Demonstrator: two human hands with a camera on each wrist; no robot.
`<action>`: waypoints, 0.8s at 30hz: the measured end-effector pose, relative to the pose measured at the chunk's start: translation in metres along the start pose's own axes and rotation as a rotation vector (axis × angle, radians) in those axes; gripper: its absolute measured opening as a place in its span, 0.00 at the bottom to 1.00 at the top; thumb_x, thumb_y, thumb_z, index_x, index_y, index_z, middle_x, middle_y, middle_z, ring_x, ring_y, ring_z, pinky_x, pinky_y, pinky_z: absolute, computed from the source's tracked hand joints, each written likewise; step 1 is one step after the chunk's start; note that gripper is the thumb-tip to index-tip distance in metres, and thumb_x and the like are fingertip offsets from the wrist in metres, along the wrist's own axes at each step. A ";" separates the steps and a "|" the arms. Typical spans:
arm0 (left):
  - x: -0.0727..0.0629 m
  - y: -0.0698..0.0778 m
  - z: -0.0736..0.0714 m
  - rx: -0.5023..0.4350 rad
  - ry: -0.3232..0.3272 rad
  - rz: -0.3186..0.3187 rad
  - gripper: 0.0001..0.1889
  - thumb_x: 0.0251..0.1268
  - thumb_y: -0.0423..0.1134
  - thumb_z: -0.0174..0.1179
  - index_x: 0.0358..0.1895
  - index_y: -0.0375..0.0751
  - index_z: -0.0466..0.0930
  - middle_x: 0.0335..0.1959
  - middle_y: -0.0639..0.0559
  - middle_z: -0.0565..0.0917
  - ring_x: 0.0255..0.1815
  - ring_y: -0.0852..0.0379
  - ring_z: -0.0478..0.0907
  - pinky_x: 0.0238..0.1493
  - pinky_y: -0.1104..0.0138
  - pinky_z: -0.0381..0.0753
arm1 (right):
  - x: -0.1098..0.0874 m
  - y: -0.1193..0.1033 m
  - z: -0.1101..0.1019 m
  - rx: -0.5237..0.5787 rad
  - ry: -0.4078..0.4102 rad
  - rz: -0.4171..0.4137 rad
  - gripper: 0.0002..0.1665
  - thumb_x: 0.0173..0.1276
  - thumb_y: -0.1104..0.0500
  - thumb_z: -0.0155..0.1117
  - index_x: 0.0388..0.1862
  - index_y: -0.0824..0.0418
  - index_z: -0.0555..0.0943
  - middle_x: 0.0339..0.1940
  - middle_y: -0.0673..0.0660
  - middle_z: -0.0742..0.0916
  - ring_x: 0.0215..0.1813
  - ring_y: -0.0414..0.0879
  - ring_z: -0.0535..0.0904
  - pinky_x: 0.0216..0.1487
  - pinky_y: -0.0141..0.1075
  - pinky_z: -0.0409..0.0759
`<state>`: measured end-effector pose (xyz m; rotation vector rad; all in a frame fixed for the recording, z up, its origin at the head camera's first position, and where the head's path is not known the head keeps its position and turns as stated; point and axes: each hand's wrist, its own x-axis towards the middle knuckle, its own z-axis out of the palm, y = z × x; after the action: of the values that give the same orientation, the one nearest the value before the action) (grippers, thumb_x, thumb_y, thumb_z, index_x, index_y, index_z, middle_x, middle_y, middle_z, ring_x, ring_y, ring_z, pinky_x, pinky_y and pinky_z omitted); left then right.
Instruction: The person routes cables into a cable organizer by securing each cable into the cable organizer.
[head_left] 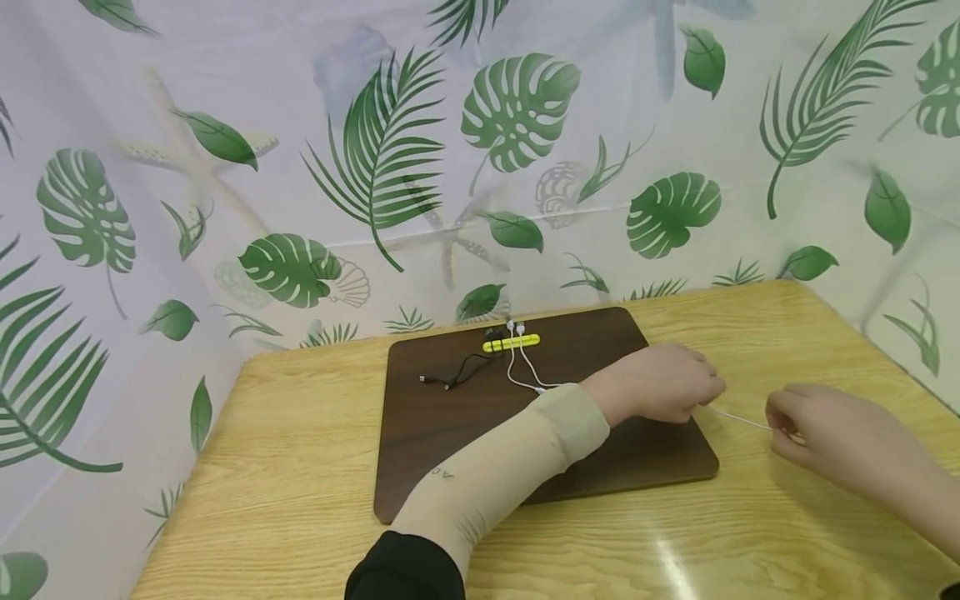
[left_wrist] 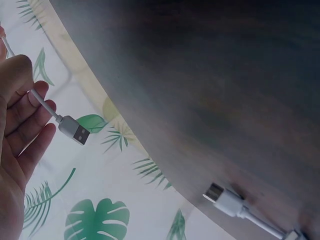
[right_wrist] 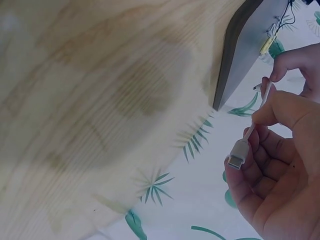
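A thin white USB cable (head_left: 738, 418) runs between both hands, above the table's right side. My left hand (head_left: 663, 383) pinches it near one end; its USB-A plug (left_wrist: 74, 130) sticks out past the fingers in the left wrist view. Near the other end my right hand (head_left: 847, 433) pinches the cable between thumb and index finger. In the right wrist view a flat oval plug, like USB-C (right_wrist: 238, 154), shows in front of the half-curled fingers. Below the left hand lies a dark brown board (head_left: 450, 433).
A yellow cable clip strip (head_left: 533, 340) sits near the board's back edge. It holds white cables (head_left: 531, 362) and a black cable (head_left: 467, 363), whose ends lie on the board. The wooden table (head_left: 292, 492) meets a leaf-print cloth (head_left: 420, 83) behind.
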<state>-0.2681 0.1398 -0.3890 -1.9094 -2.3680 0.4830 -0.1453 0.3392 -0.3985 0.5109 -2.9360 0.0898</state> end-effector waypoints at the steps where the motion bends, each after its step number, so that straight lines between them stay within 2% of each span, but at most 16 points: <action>1: -0.002 -0.001 0.000 0.003 0.008 0.000 0.08 0.80 0.35 0.49 0.44 0.53 0.76 0.43 0.62 0.80 0.41 0.63 0.65 0.49 0.72 0.68 | 0.001 -0.001 0.000 0.000 0.007 -0.002 0.13 0.55 0.64 0.73 0.25 0.53 0.76 0.25 0.43 0.78 0.26 0.34 0.67 0.27 0.33 0.68; 5: -0.006 -0.004 0.000 0.009 0.034 0.003 0.10 0.80 0.34 0.47 0.45 0.53 0.79 0.43 0.62 0.81 0.41 0.63 0.66 0.49 0.71 0.69 | 0.003 -0.003 0.000 0.001 0.024 -0.009 0.14 0.54 0.64 0.72 0.25 0.52 0.75 0.24 0.43 0.77 0.26 0.34 0.66 0.26 0.32 0.67; 9: -0.010 -0.007 0.000 0.018 0.057 -0.001 0.12 0.79 0.33 0.47 0.45 0.52 0.80 0.43 0.61 0.82 0.41 0.63 0.69 0.51 0.70 0.72 | 0.006 -0.005 0.001 0.010 0.006 0.002 0.13 0.55 0.64 0.72 0.25 0.52 0.75 0.25 0.43 0.77 0.27 0.35 0.68 0.26 0.33 0.68; 15: -0.013 -0.010 0.003 0.018 0.079 0.001 0.13 0.80 0.33 0.46 0.43 0.52 0.80 0.42 0.61 0.83 0.40 0.63 0.69 0.50 0.70 0.71 | 0.009 -0.006 0.005 0.025 -0.013 -0.006 0.13 0.56 0.64 0.73 0.26 0.52 0.76 0.26 0.43 0.78 0.28 0.34 0.70 0.28 0.33 0.71; 20: -0.018 -0.014 0.006 0.001 0.094 -0.012 0.15 0.80 0.32 0.47 0.45 0.52 0.84 0.44 0.62 0.85 0.45 0.63 0.76 0.55 0.70 0.75 | 0.014 -0.007 0.009 0.021 0.047 -0.051 0.13 0.55 0.64 0.73 0.26 0.51 0.76 0.25 0.42 0.77 0.27 0.33 0.68 0.27 0.32 0.69; 24: -0.023 -0.019 0.006 -0.004 0.100 -0.032 0.15 0.77 0.31 0.49 0.44 0.52 0.85 0.42 0.62 0.85 0.46 0.63 0.78 0.53 0.69 0.76 | 0.022 -0.009 0.009 0.028 0.095 -0.071 0.13 0.53 0.64 0.73 0.26 0.50 0.76 0.25 0.41 0.76 0.26 0.32 0.66 0.26 0.31 0.67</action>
<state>-0.2826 0.1127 -0.3859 -1.8477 -2.3349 0.3718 -0.1638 0.3230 -0.4037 0.5978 -2.8247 0.1426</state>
